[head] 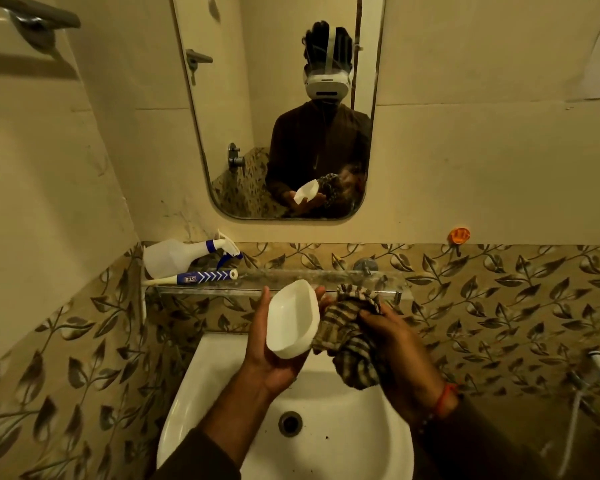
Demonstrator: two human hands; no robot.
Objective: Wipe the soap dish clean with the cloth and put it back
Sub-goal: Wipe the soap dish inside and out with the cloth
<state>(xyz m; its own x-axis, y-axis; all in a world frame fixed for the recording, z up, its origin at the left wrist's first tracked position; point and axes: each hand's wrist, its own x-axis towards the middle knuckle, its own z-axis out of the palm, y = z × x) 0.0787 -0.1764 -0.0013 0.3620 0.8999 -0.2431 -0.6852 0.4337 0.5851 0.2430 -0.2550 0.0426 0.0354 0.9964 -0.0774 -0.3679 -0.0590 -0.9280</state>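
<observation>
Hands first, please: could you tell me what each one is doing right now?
Left hand: holds the soap dish.
Right hand: grips the cloth.

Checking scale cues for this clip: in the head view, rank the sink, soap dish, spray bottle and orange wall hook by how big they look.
1. Sink, clearly largest.
2. Soap dish and spray bottle: they look alike; the dish is held nearer the camera, so no ranking.
3. Orange wall hook, smallest.

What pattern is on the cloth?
Brown-and-cream checks on the cloth, clearest in the head view.
</observation>
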